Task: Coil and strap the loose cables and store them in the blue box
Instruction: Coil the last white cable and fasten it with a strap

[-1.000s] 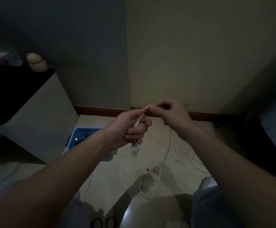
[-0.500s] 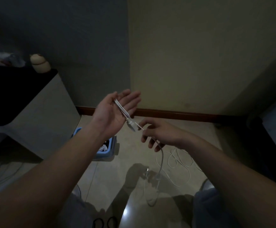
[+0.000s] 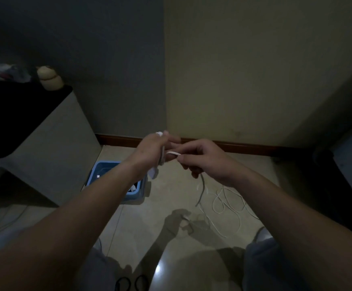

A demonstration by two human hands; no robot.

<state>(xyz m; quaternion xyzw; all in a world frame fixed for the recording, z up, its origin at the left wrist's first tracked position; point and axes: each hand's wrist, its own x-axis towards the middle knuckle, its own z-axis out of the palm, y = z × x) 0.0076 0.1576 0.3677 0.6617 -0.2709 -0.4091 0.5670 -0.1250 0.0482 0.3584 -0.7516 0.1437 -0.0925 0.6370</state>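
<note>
Right hand: thumb and forefinger pinch the white cable, other fingers curled under. Left hand: back toward the camera, motion-blurred. It carries turns of the same cable, with a loop showing above the knuckles and a plug end hanging below the palm. The fingers look loosely curled on the turns. The hands are close together, with a short span of cable between them.

From the right hand the cable drops to the floor and lies there in loose loops. Blue box: on the floor under the left forearm, beside a pale cabinet with a dark top. A few small items are inside, too dim to identify. A beige object stands on the cabinet top.
</note>
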